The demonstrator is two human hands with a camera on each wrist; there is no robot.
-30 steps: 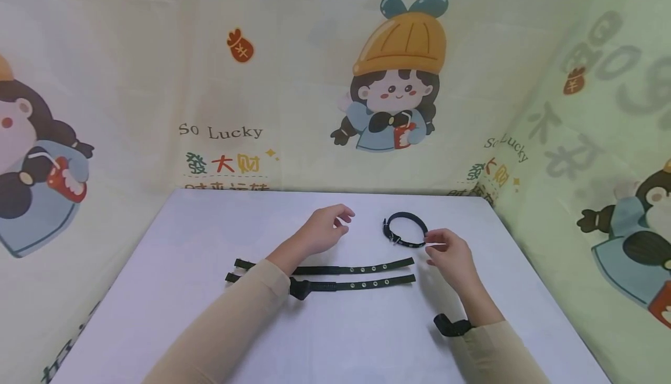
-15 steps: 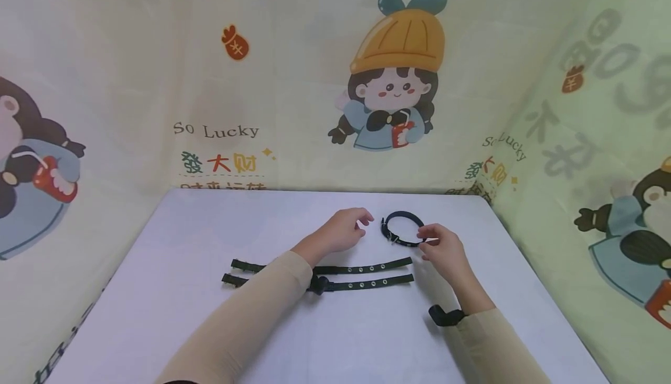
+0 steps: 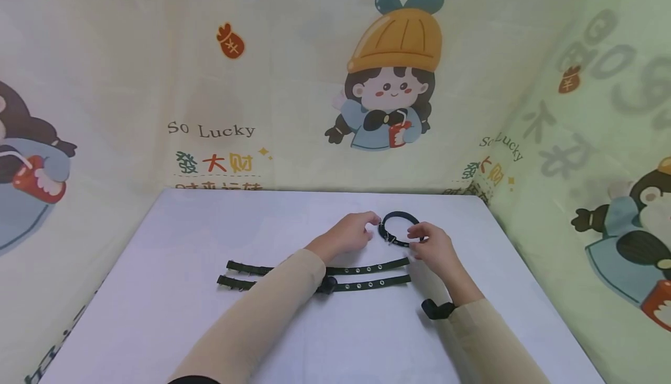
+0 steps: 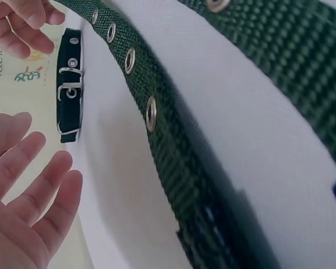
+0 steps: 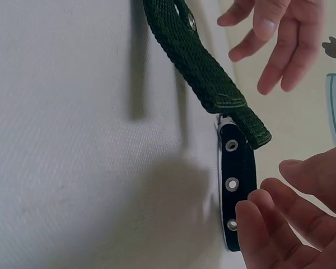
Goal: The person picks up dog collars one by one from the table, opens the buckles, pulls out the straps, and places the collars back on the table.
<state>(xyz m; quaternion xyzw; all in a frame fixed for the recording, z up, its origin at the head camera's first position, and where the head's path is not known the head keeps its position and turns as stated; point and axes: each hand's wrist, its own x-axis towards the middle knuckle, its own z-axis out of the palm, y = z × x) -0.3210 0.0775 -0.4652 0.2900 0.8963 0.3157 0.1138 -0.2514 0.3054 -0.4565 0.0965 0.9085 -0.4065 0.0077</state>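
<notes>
Facing “So Lucky” lettering (image 3: 214,132), hands (image 3: 350,233) (image 3: 434,250) flank buckled strap (image 4: 71,109).

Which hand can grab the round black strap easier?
Probably the right hand: in the head view, its fingers overlap the round strap at the right side. The left hand is close too, but beside it.

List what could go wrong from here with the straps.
The looped strap stands on edge between the left hand and the right hand; an uneven touch might tip it or push it away.

The left sleeve crosses over the farther straight strap and the nearer straight strap; if lowered, it could drag both.
</notes>
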